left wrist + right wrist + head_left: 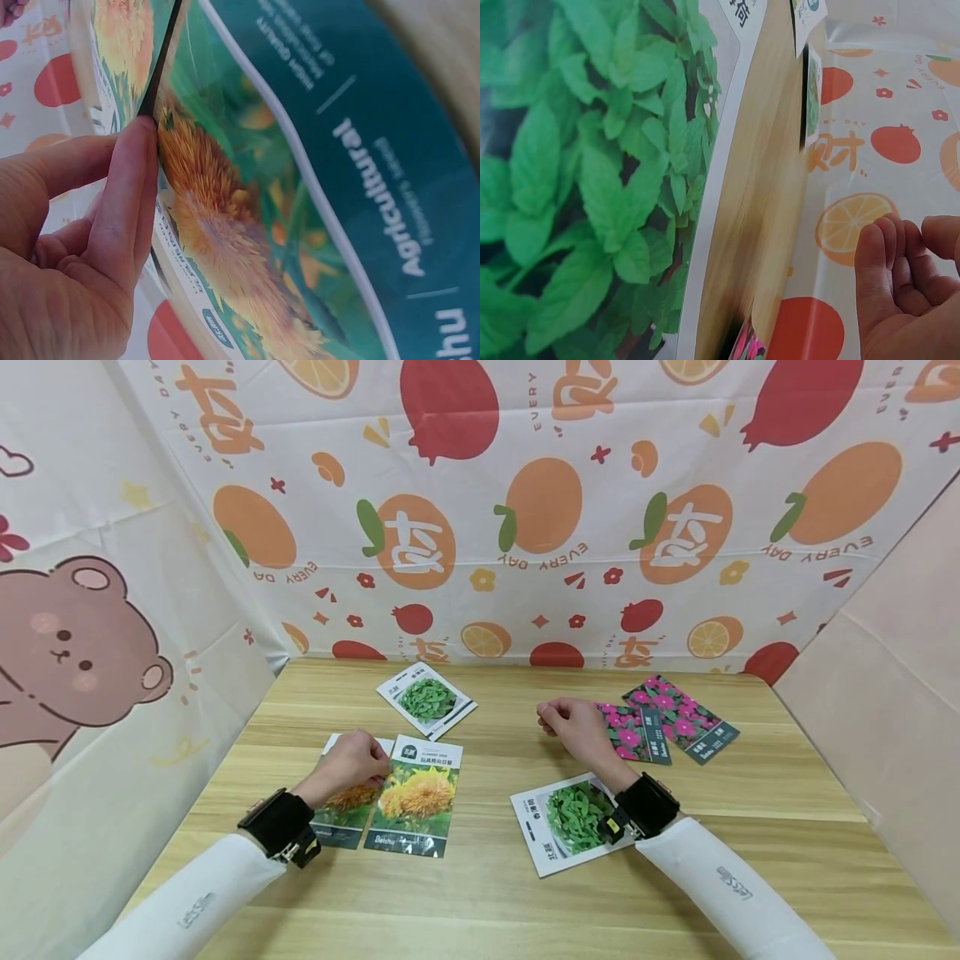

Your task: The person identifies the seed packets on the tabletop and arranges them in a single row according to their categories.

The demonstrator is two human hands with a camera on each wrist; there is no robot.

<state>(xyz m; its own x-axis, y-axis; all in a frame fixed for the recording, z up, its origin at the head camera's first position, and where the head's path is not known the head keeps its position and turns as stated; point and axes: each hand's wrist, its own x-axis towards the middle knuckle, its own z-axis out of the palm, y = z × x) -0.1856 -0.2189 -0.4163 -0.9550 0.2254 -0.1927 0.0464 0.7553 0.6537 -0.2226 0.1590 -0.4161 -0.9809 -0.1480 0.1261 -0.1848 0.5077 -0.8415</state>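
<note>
— "Gripping anything with the left hand (pixel 348 766)?"

— "Bunching fingertips at the edge of the left yellow-flower packet (pixel 345 817); can't tell whether pinching it. Lying on the table (pixel 465 927), partly under that hand, just beside the right yellow-flower packet (pixel 412 802)."

— "And with the right (pixel 577 727)?"

— "Holding nothing, fingers loosely curled, near the pink-flower packets (pixel 682 718)."

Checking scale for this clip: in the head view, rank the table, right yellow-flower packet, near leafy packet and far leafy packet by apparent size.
1. Table
2. Right yellow-flower packet and near leafy packet: too alike to rank, the latter partly covered
3. Far leafy packet
</note>
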